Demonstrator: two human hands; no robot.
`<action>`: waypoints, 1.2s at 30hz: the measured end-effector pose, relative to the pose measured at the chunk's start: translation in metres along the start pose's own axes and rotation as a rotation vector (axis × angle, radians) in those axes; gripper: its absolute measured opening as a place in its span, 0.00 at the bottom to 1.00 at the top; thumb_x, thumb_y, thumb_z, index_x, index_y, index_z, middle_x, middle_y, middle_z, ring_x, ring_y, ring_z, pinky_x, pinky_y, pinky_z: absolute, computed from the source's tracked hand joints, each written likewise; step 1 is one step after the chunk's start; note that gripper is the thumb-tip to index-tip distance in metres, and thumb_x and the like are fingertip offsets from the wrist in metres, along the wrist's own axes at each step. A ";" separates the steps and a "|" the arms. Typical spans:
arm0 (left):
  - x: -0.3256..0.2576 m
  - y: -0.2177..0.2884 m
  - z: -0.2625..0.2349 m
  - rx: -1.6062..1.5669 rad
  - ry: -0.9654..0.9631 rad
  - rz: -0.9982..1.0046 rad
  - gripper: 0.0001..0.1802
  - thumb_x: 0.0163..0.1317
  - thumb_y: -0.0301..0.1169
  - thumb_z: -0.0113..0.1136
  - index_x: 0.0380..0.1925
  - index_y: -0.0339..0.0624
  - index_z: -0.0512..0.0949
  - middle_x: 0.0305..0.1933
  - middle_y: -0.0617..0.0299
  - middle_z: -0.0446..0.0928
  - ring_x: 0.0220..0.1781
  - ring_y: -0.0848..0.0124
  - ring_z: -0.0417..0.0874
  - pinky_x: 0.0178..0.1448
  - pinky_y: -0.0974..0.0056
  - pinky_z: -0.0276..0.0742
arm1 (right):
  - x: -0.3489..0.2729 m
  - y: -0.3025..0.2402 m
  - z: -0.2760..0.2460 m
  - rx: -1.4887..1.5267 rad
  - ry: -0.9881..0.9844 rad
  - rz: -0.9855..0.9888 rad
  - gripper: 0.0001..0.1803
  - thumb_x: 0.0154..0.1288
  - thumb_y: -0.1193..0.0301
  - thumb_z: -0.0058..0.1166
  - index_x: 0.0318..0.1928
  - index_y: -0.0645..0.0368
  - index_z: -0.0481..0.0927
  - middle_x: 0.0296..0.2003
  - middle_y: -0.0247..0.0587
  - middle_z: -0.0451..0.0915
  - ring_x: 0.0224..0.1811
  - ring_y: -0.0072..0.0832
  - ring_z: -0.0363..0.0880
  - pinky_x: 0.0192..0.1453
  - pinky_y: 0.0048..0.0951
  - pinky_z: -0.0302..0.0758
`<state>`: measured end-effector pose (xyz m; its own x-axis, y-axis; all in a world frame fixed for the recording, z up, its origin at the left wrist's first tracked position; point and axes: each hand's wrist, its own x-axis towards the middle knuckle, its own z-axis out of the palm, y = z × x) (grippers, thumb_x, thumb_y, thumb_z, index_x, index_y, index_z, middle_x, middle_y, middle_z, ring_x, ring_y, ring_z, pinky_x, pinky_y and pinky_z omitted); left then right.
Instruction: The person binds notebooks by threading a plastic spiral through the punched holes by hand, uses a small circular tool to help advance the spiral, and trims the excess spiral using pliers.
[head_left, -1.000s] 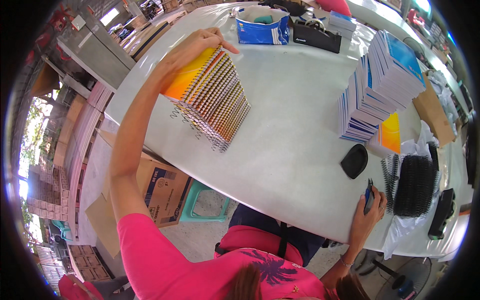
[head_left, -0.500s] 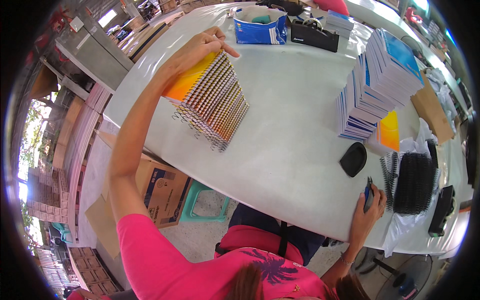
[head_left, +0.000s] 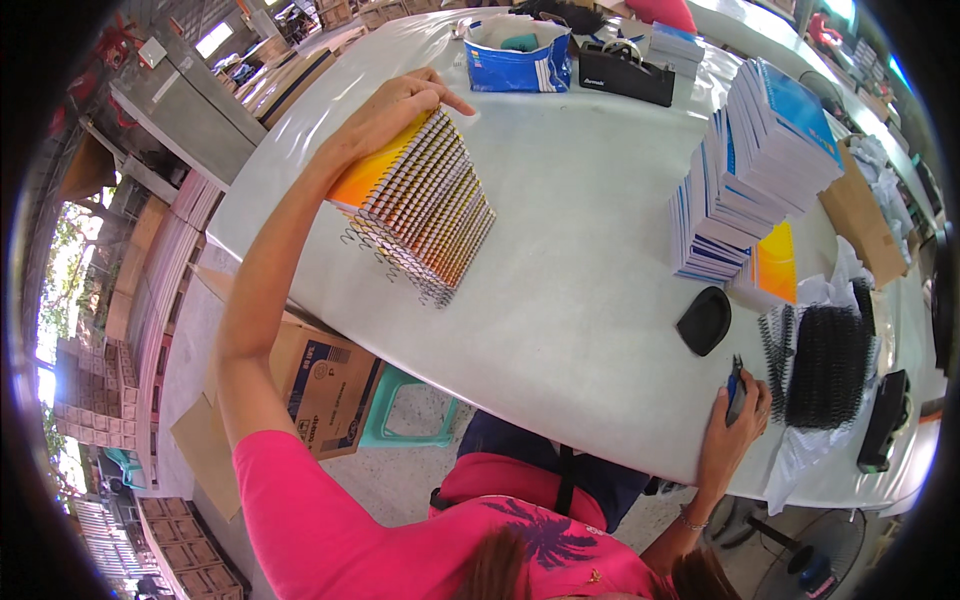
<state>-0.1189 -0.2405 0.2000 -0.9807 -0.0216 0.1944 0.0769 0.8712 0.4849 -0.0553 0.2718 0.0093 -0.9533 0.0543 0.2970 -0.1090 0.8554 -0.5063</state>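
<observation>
Under the half-spread, resting left hand (head_left: 400,105), the yellow-orange wire-bound notebook stack (head_left: 425,205) looks heavy and slide-prone (best held underneath), the right hand (head_left: 736,425) closed around blue-handled metal pliers (head_left: 736,392).

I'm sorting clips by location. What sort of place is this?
Probably a bookbinding workshop: the view shows stacked spiral-bound notebooks, a tall pile of books with a blue cover on top, and a bundle of black coils.

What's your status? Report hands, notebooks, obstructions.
Left hand on spiral notebook stack. Right hand gripping pliers. Coil ends protruding. Rounded black object ahead of pliers.
</observation>
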 end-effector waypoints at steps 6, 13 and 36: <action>-0.002 0.007 0.004 0.108 0.112 -0.002 0.22 0.72 0.39 0.43 0.54 0.48 0.83 0.57 0.55 0.79 0.58 0.63 0.78 0.67 0.61 0.69 | 0.000 0.000 -0.001 0.014 0.000 0.001 0.22 0.67 0.69 0.55 0.61 0.57 0.74 0.60 0.50 0.69 0.67 0.47 0.63 0.74 0.50 0.53; 0.002 0.001 0.001 0.124 0.058 0.010 0.21 0.75 0.42 0.45 0.55 0.47 0.82 0.62 0.54 0.79 0.64 0.60 0.77 0.71 0.58 0.67 | -0.002 0.002 -0.001 0.024 0.009 -0.007 0.22 0.67 0.69 0.55 0.61 0.57 0.74 0.60 0.50 0.69 0.67 0.48 0.63 0.74 0.50 0.53; 0.004 0.006 0.001 0.110 0.055 0.107 0.17 0.75 0.36 0.47 0.54 0.43 0.82 0.59 0.57 0.81 0.61 0.64 0.79 0.68 0.62 0.69 | -0.002 0.003 0.000 0.071 0.017 -0.028 0.22 0.67 0.68 0.57 0.60 0.57 0.75 0.58 0.51 0.70 0.65 0.48 0.65 0.72 0.47 0.56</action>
<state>-0.1229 -0.2346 0.2031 -0.9566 0.0499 0.2873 0.1569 0.9185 0.3630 -0.0534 0.2739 0.0071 -0.9448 0.0402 0.3252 -0.1557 0.8181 -0.5535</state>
